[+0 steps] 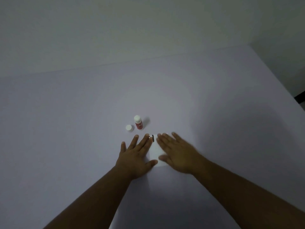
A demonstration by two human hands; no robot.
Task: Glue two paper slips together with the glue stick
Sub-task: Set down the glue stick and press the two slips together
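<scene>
A white paper slip (155,152) lies flat on the pale table, with a dark mark near its far edge. My left hand (136,152) rests flat, fingers spread, on the slip's left side. My right hand (177,152) lies flat on its right side, fingers together. Both palms face down, and much of the paper is hidden under them. I cannot tell whether one slip or two lie there. The red glue stick (138,122) stands upright just beyond my left hand, uncapped. Its white cap (129,128) sits on the table to its left.
The pale table (66,129) stretches wide on all sides. Its far edge meets a plain wall, and its right edge drops off at the upper right, where something dark (300,98) shows.
</scene>
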